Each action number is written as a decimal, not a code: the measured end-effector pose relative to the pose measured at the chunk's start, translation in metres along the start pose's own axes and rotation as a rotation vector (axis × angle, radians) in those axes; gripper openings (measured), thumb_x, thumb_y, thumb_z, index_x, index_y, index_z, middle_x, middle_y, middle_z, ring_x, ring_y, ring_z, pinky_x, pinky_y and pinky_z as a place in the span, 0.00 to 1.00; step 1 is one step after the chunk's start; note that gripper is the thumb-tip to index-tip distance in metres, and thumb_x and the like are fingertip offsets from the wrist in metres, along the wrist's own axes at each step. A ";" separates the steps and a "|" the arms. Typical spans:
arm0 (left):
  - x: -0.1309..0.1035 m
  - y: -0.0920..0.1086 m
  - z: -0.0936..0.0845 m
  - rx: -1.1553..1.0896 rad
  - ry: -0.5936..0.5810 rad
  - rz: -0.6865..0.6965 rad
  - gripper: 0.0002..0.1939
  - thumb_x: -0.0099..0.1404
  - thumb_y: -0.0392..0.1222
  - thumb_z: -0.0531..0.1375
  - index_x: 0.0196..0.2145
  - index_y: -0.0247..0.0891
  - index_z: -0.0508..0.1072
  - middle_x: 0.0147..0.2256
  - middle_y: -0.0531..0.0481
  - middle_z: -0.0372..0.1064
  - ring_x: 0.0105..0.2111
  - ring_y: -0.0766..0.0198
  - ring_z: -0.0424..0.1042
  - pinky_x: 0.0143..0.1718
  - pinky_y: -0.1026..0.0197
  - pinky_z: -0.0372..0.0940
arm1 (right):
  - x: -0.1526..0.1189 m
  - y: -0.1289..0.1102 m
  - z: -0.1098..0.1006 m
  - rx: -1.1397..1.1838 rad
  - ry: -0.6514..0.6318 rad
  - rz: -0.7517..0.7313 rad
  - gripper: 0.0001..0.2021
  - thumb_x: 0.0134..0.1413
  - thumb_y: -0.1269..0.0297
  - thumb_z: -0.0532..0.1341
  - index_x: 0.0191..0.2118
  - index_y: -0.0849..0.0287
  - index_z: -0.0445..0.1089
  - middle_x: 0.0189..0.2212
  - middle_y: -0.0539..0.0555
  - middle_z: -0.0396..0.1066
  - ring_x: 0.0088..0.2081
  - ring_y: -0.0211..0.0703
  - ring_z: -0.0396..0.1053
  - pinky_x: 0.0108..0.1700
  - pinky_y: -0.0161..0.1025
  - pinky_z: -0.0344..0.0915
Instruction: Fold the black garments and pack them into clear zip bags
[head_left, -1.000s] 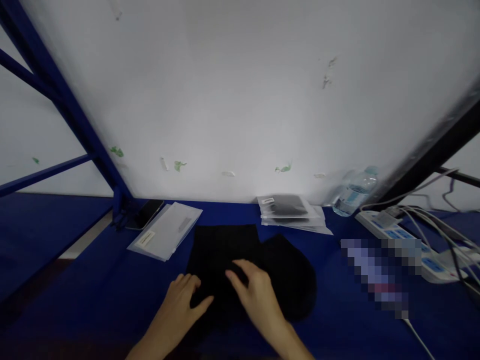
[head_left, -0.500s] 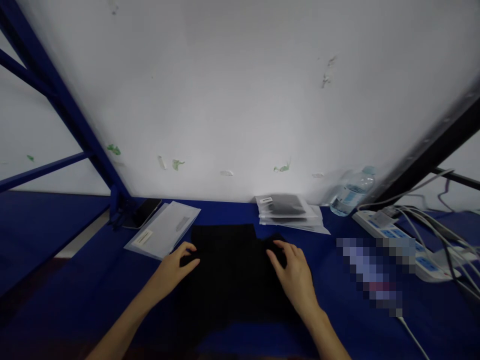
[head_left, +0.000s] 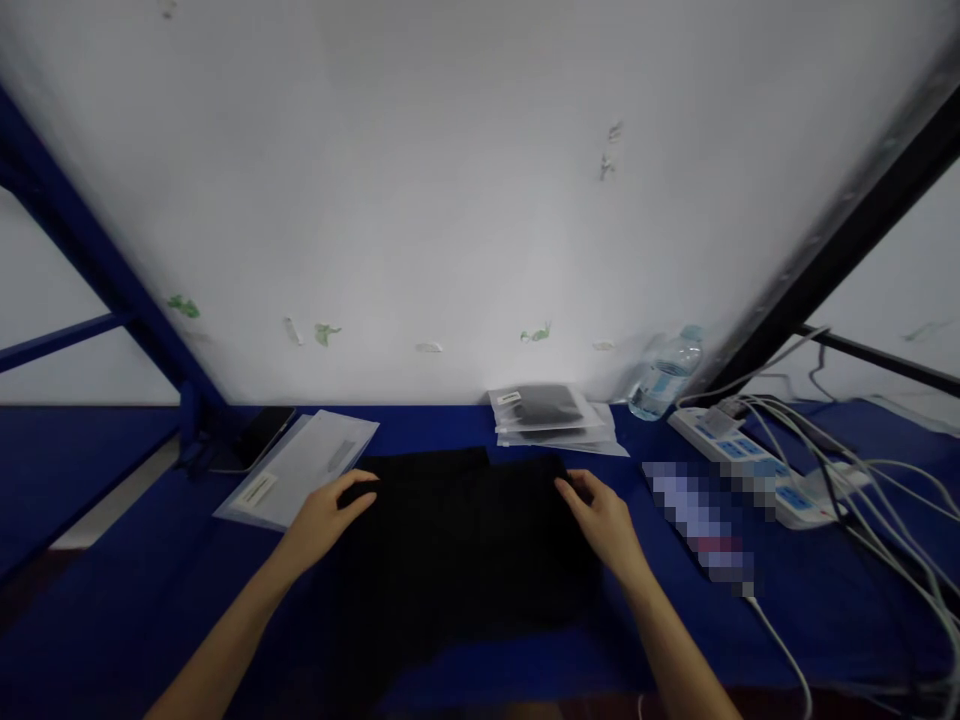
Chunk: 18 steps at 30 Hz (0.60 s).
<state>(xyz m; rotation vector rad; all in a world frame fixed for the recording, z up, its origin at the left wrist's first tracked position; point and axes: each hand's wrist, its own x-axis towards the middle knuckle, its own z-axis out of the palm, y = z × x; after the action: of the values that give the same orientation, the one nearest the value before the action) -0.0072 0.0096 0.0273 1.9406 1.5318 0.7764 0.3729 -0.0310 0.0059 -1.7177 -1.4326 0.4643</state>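
Note:
A piece of black cloth (head_left: 465, 550), likely a garment, lies spread on the blue table (head_left: 525, 660) in front of me. My left hand (head_left: 330, 512) pinches its upper left edge between thumb and fingers. At the upper right corner, my right hand (head_left: 600, 515) grips the cloth the same way, thumb and fingers closed on it. The dark fabric hides its folds and its exact kind.
Flat plastic bags (head_left: 304, 470) with a label lie at left beside a dark phone (head_left: 264, 432). Bags with black contents (head_left: 551, 415) rest by the wall. At right are a water bottle (head_left: 666, 375), a power strip (head_left: 750, 460), cables and a blurred-out device (head_left: 705, 525).
My right hand has drawn the cloth's right part outward and up, so its upper right corner lies flatter. The left hand stays at the left edge. The view has shifted to the right.

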 end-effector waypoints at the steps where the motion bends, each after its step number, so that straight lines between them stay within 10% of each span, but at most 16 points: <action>1: 0.003 -0.003 0.002 0.015 0.006 0.000 0.14 0.62 0.51 0.57 0.42 0.45 0.75 0.41 0.52 0.76 0.43 0.52 0.74 0.46 0.54 0.66 | 0.002 0.008 -0.005 -0.052 0.043 0.016 0.17 0.56 0.52 0.55 0.40 0.60 0.71 0.36 0.59 0.76 0.39 0.51 0.73 0.42 0.46 0.68; 5: 0.007 -0.012 0.010 0.052 0.039 -0.018 0.15 0.61 0.52 0.57 0.41 0.44 0.75 0.42 0.50 0.76 0.44 0.51 0.73 0.47 0.51 0.65 | 0.004 0.012 -0.006 -0.203 0.163 -0.148 0.21 0.57 0.52 0.55 0.47 0.62 0.70 0.41 0.61 0.74 0.44 0.53 0.70 0.48 0.51 0.65; 11: 0.003 -0.006 0.006 0.000 0.168 0.051 0.12 0.62 0.50 0.57 0.38 0.43 0.75 0.43 0.50 0.75 0.46 0.53 0.72 0.51 0.52 0.63 | 0.021 -0.013 0.014 -0.242 -0.090 -0.278 0.12 0.55 0.58 0.59 0.41 0.59 0.73 0.37 0.57 0.76 0.43 0.52 0.69 0.47 0.50 0.64; 18: -0.077 0.011 -0.008 0.099 0.163 0.368 0.10 0.65 0.43 0.56 0.41 0.50 0.77 0.46 0.51 0.75 0.50 0.53 0.71 0.55 0.48 0.64 | -0.020 -0.014 -0.028 -0.094 -0.004 -0.392 0.08 0.58 0.60 0.56 0.38 0.53 0.71 0.39 0.54 0.74 0.47 0.49 0.68 0.49 0.48 0.66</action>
<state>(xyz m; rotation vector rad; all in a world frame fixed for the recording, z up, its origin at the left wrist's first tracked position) -0.0199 -0.0676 0.0330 2.3196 1.3384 1.0513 0.3792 -0.0599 0.0289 -1.4557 -1.7657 0.1886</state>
